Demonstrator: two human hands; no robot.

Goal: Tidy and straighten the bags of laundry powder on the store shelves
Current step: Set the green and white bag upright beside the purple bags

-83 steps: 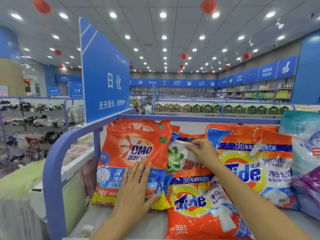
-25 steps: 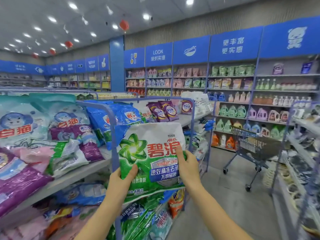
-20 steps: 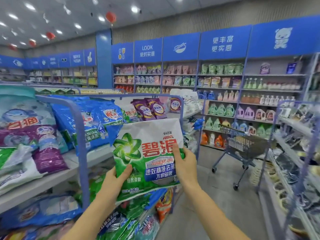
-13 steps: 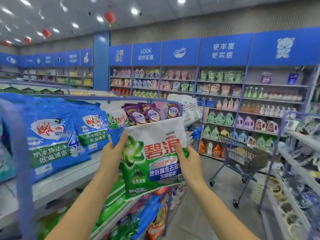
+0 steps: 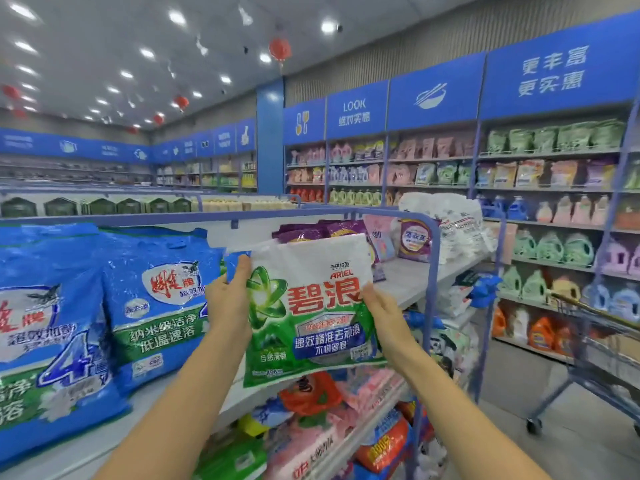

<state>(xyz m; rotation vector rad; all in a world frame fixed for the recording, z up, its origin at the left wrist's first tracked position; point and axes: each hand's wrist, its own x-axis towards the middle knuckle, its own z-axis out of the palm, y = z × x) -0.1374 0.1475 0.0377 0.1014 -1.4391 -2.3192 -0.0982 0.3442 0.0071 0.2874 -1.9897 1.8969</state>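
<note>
Store aisle, ceiling spotlights, red lanterns (image 5: 280, 49) hanging. Wall shelving (image 5: 540, 190) runs along the right side and the back, with blue header signs (image 5: 436, 95) on top; rows of pastel bags and detergent jugs, too blurred to read.

Near centre is an aisle rack with a blue rail frame (image 5: 431, 271) and a pale top shelf (image 5: 405, 282). Big blue bags (image 5: 156, 306) stand on that shelf at left, leaning back and side by side. Purple bags (image 5: 322, 231) are at the back of the same shelf, further right. The lower shelf is packed with mixed bags, an orange one (image 5: 311, 393) on top. A shopping cart (image 5: 595, 355) is in the aisle at far right, partly cut off.

A green-and-white laundry powder bag (image 5: 311, 317) with red characters is held upright in the air in front of the top shelf, between the blue bags and the purple bags, front face to the camera. Its bottom edge hangs past the shelf's front edge; can't tell if it touches the shelf.

The left hand (image 5: 228, 299) grips the bag's left edge, one finger pointing up along it. The right hand (image 5: 384, 313) grips the right edge, fingers hidden behind the bag. Both forearms are bare.
</note>
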